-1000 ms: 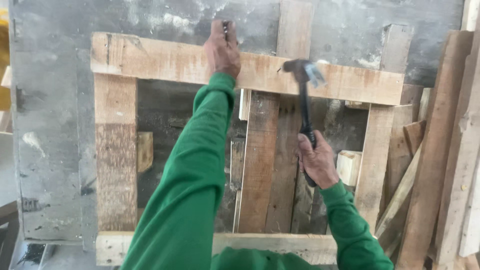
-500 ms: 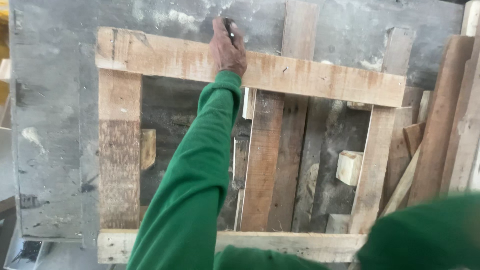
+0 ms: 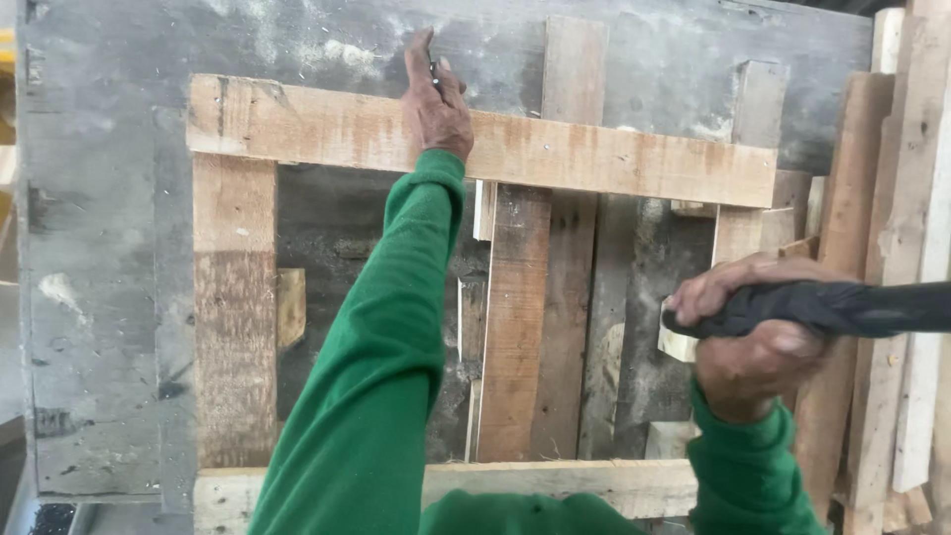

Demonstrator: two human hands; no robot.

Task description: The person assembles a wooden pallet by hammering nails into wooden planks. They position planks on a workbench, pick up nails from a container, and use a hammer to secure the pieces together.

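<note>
Close under the camera, the right hand [image 3: 758,342] is wrapped tight around a black handle [image 3: 832,307] that runs off the right edge (its head is out of view), raised well short of the work. Farther out, the left hand [image 3: 436,104] rests against the top rail [image 3: 475,144] of a rough wooden frame [image 3: 233,307], fingers pinching a small dark nail [image 3: 433,71] upright above the rail's far edge. This looks like the nail-setting step. A strike, by my judgement, would call for a light, square tap that keeps clear of the pinching fingers. Beyond lies the grey board [image 3: 89,297]; loose planks [image 3: 911,248] lean at right.
</note>
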